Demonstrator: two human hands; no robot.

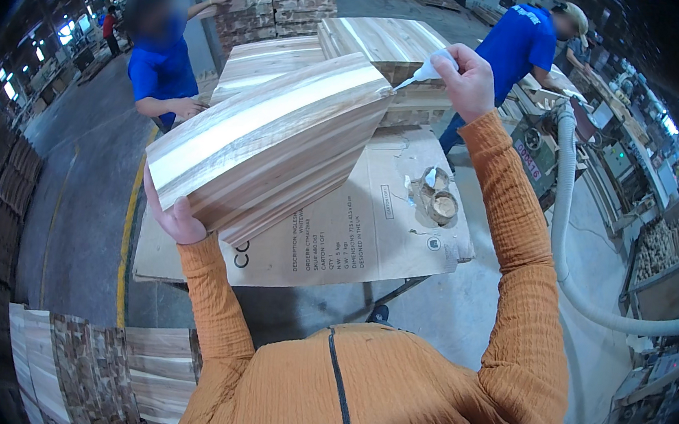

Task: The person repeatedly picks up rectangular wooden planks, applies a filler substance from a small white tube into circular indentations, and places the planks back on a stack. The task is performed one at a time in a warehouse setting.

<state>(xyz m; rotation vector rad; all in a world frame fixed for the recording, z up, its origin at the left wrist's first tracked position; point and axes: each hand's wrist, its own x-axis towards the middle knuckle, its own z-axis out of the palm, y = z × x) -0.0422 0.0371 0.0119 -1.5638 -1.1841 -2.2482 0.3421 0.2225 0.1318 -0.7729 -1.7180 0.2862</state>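
A striped wooden panel [273, 140] is tilted up above the cardboard-covered table, its near left corner gripped by my left hand [177, 217]. In my right hand [468, 81] is a small white squeeze bottle [433, 67], pinched between the fingers. The bottle's thin nozzle points down at the panel's far right corner; whether it touches the wood I cannot tell. Beneath the panel lies a printed cardboard sheet [360, 255]. On the cardboard to the right stand two small round containers, one holding brownish stuff [443, 206] and one holding something white [434, 178].
More panels [380, 40] are stacked behind the one I hold. A person in blue [162, 64] stands at the far left, another [523, 46] bends over at the far right. A pale hose [564, 193] curves along the right. Wooden panels [153, 366] stand at the lower left.
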